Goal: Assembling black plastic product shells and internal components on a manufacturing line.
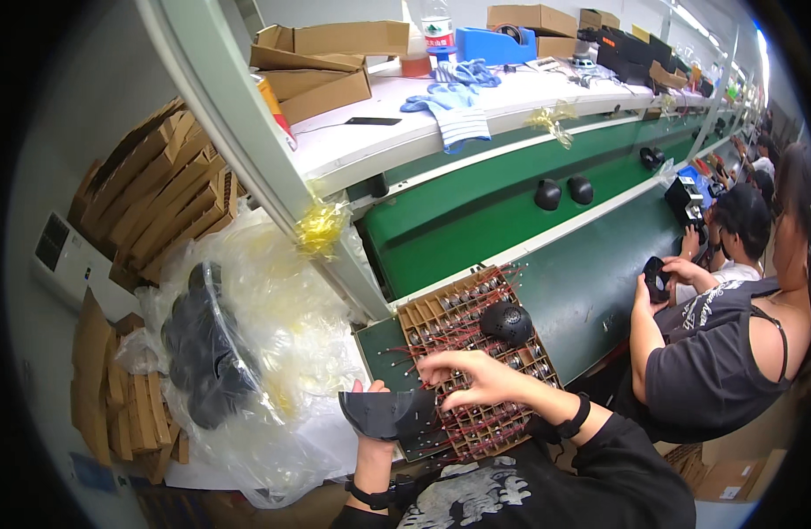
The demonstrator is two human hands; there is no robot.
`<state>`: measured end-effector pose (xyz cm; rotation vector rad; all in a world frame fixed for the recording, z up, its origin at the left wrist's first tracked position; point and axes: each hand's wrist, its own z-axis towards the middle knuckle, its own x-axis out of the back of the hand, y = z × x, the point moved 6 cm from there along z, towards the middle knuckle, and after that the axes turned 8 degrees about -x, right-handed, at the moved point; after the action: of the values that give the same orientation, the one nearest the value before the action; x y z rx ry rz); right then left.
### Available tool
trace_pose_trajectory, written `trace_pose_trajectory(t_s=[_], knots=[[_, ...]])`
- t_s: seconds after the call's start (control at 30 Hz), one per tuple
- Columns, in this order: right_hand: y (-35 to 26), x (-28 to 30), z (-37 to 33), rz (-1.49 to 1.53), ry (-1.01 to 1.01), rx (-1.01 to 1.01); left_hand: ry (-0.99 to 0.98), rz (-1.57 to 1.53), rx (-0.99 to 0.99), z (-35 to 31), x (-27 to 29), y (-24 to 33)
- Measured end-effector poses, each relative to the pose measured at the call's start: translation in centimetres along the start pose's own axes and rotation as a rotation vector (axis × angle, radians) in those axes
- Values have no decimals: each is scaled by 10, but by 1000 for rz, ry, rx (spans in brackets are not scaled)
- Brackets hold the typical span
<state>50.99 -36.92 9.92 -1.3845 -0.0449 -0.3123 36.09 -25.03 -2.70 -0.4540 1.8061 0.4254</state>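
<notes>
My left hand (375,438) grips a black curved plastic shell (370,413) in front of my body, its fingertips showing above the shell's upper edge. To its right, my right hand (478,377) hovers over a cardboard tray (412,324) divided into small cells. Its thumb and fingers are apart, with nothing visible between them. Many of the cells hold small round metal parts with red wires (454,297) trailing out over the edges. A black dome with small holes (507,324) rests on the far part of the tray.
Clear plastic bags with black shells (207,353) lie at left, beside stacked cardboard dividers (159,189). Ahead runs a green conveyor belt (458,238) carrying black domes (547,194). A shelf above holds boxes, gloves (454,110) and a phone. At right, a co-worker (705,335) holds a black part.
</notes>
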Motion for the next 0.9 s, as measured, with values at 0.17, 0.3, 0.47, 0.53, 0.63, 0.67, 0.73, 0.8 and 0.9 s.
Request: trace_pose_trajectory(t_s=[0.17, 0.3, 0.47, 0.53, 0.63, 0.67, 0.73, 0.8, 0.9], knots=[[-42, -25, 12, -358, 71, 362, -347, -171, -24, -24, -24, 41], [-64, 36, 48, -124, 721, 269, 247, 349, -1118, -104, 16, 179], [-75, 46, 149, -459, 741, 246, 241, -26, -1070, -156, 21, 215], [-50, 47, 194, -524, 838, 289, 45, 209, -1002, -141, 50, 213], [-34, 37, 219, -584, 931, 200, 61, 233, -912, -116, 80, 195], [-35, 31, 218, -572, 975, 217, -162, 538, -828, -112, 87, 186], [-31, 49, 200, -444, 1149, 199, 153, 251, -726, -87, 43, 139], [-42, 54, 180, -354, 1218, 272, 466, 80, -694, -82, 46, 119], [-46, 5, 118, -401, 772, 468, 114, 610, -762, -64, 7, 86]])
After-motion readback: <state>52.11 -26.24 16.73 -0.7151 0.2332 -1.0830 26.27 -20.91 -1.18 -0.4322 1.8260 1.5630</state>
